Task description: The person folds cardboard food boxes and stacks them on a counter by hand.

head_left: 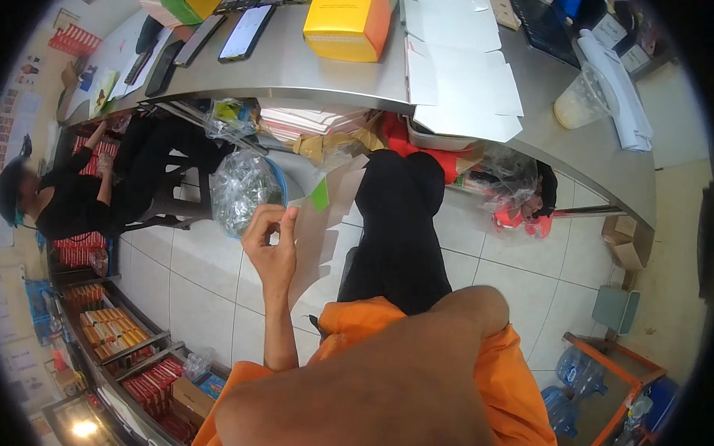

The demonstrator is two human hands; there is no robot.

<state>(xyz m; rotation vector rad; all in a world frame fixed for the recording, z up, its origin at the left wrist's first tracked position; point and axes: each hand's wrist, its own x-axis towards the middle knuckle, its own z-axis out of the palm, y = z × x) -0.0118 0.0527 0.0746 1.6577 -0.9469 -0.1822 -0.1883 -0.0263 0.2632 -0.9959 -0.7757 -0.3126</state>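
Observation:
My left hand (271,242) is raised in front of my lap, left of my black-clad legs (396,216). Its fingers curl toward the upright thumb in a pinch; whatever it may hold is hidden. Beside it, a pale flat card piece (318,257) with a green corner flap (320,195) slants along my left leg; I cannot tell whether the hand touches it. My right arm (367,373), bent at the elbow, crosses close and large over the lower part, and its hand is out of view. Flat white carton blanks (457,69) overlap at the table's front edge.
The metal table (291,71) carries a yellow-orange box (347,22), phones (246,32) and a plastic cup (581,101). Clear plastic fills a blue-rimmed bin (246,192). A person in black (71,185) sits at left. Bottles (581,371) stand by an orange rack (614,405).

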